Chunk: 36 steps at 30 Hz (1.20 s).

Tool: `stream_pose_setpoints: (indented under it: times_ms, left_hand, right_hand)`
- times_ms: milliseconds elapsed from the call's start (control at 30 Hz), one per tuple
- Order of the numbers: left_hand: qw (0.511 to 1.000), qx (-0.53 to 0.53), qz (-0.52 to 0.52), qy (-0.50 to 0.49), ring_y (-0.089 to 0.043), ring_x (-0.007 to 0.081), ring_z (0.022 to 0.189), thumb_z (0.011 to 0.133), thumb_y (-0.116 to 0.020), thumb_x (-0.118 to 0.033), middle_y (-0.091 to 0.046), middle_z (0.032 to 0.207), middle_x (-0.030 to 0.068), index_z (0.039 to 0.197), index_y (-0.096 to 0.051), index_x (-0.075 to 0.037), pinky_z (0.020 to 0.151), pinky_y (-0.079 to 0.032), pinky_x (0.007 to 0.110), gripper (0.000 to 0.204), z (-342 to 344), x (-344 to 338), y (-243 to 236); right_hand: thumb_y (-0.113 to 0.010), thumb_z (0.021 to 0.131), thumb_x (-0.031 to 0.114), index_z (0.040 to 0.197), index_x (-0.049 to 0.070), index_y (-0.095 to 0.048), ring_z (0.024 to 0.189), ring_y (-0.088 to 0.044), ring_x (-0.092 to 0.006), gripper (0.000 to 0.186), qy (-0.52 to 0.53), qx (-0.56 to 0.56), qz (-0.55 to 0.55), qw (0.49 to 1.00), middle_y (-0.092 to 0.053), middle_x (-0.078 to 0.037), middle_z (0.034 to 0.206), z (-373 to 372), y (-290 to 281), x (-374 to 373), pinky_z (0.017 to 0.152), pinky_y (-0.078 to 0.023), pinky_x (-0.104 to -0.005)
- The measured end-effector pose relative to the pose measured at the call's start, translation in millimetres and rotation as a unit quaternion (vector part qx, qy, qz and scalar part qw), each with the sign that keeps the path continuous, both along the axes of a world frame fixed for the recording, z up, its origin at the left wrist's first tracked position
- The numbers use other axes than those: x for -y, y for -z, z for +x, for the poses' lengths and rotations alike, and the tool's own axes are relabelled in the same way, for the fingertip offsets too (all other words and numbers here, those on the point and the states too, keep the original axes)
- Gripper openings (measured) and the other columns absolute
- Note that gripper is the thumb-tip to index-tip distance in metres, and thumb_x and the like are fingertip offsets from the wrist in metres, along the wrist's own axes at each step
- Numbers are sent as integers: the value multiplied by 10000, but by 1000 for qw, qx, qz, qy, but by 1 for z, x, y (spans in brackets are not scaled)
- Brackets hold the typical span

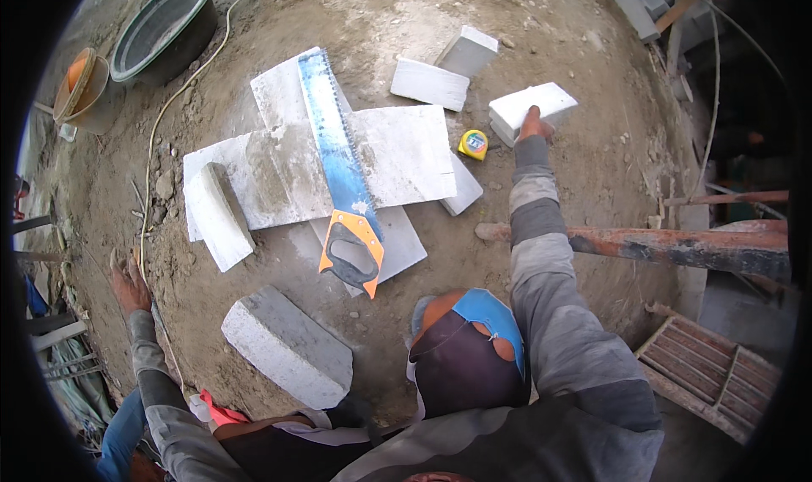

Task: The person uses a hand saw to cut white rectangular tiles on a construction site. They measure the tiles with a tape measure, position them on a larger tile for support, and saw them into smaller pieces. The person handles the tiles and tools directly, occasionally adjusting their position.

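Observation:
My right hand (534, 127) grips the near end of a pale concrete block (541, 101) at the right, its thumb on top. Under that block shows part of another one. Out to the left, my left hand (128, 284) is empty, fingers apart, just beside a thin pale cord (150, 152). Between my hands, a handsaw (336, 148) with a blue blade and orange-and-black handle lies across stacked concrete slabs (406, 156). A yellow tape measure (474, 145) rests on the ground right of the slabs. One curved offcut (222, 216) leans on the slabs' left end.
Two cut blocks (430, 83) lie at the far side. A larger block (288, 347) is near my legs. A dark tub (165, 30) and a bucket (85, 93) stand far left. From the right, a rusty pole (643, 245) juts in above a metal grate (715, 372).

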<state>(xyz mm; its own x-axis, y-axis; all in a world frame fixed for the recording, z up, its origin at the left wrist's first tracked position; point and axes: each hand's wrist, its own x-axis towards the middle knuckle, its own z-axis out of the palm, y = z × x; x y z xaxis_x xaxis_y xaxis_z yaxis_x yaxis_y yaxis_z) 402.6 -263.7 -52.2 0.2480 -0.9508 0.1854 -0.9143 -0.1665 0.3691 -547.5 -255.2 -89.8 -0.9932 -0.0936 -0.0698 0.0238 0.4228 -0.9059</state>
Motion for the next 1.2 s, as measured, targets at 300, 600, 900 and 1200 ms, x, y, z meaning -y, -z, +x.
stream_pose_setpoints:
  times_ms: [300, 600, 900, 1200]
  left_hand:
    - [981, -116, 71, 140, -473, 376, 1324, 968, -554, -516, -452, 1457, 247, 1524, -313, -81, 1091, -384, 448, 746, -116, 8, 29]
    - [971, -60, 141, 186, -257, 560, 1397, 899, -617, -575, -277, 1471, 422, 1565, -233, -179, 1150, -285, 514, 864, -188, -16, 10]
    - [968, -102, 130, 189, -262, 540, 1408, 892, -658, -472, -235, 1480, 436, 1564, -232, -210, 1150, -300, 493, 839, -185, -18, 27]
    - [983, -51, 152, 88, -298, 569, 1367, 745, -744, -632, -185, 1475, 447, 1566, -177, -142, 1145, -293, 540, 1111, -238, -22, 1]
  right_hand:
    - [-740, 786, 287, 1483, 116, -361, 1350, -425, -369, 812, -483, -189, 384, 764, -465, -217, 1433, 145, 95, -83, 1092, -397, -443]
    - [-806, 712, 480, 1586, 213, -57, 1362, -394, -427, 1181, -488, -140, 495, 705, -297, -240, 1522, 230, 41, -111, 1097, -387, -480]
    - [-821, 655, 455, 1498, 40, -314, 1271, -522, -338, 1068, -331, 67, 263, 904, -526, -223, 1385, 161, 88, -118, 1052, -431, -418]
    - [-702, 816, 571, 1313, -41, -532, 1058, -656, -318, 806, -229, 224, -217, 922, -653, -187, 1178, 42, 3, -8, 893, -539, -415]
